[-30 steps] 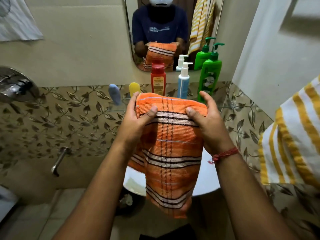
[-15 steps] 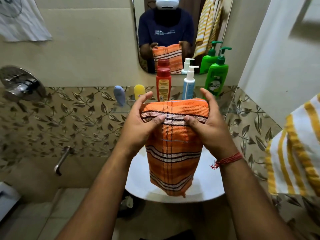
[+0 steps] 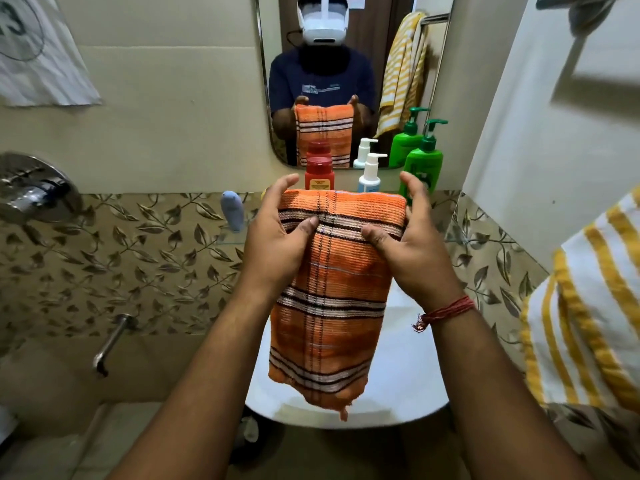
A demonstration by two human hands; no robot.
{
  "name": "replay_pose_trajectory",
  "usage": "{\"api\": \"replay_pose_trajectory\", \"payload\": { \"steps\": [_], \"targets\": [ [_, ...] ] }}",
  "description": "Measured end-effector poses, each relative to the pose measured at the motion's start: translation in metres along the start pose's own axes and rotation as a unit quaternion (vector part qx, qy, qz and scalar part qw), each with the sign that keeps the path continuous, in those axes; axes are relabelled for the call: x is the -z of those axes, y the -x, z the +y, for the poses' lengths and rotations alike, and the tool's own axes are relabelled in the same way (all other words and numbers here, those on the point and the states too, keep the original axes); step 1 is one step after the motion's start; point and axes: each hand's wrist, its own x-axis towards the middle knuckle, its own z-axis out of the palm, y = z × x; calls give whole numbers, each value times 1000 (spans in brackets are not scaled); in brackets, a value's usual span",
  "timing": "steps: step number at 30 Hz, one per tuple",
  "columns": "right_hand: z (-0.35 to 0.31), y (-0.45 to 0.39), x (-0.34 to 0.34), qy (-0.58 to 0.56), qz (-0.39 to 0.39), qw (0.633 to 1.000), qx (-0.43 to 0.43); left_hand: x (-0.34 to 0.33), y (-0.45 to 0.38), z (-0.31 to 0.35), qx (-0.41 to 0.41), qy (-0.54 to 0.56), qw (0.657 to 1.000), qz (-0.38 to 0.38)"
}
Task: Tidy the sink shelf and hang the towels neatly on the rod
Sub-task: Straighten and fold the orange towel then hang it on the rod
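Observation:
An orange striped towel [image 3: 329,299], folded into a narrow strip, hangs over the white sink [image 3: 405,375]. My left hand [image 3: 277,237] grips its upper left edge and my right hand [image 3: 412,244] grips its upper right edge, thumbs pressed on the front. Behind the towel, on the glass shelf [image 3: 230,239], stand a blue tube [image 3: 232,211], a red bottle [image 3: 319,173], a white-and-blue pump bottle [image 3: 370,174] and a green pump bottle [image 3: 424,161]. A yellow-and-white striped towel [image 3: 588,323] hangs at the right edge. The rod [image 3: 585,3] shows at top right.
A mirror [image 3: 353,81] above the shelf reflects a person with the towel. A chrome mixer knob [image 3: 31,188] and a spout [image 3: 110,344] stick out of the left wall. A white cloth [image 3: 38,57] hangs at top left. The right wall is close.
The towel's hanging part has become shorter and neater. My view has tilted up, so more of the mirror and the sink shows. Both hands keep hold of the top edge.

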Motion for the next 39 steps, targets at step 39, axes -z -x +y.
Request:
{"api": "replay_pose_trajectory", "payload": {
  "steps": [39],
  "targets": [
    [-118, -119, 112, 429, 356, 829, 54, -174, -200, 111, -154, 219, 963, -43]
  ]
}}
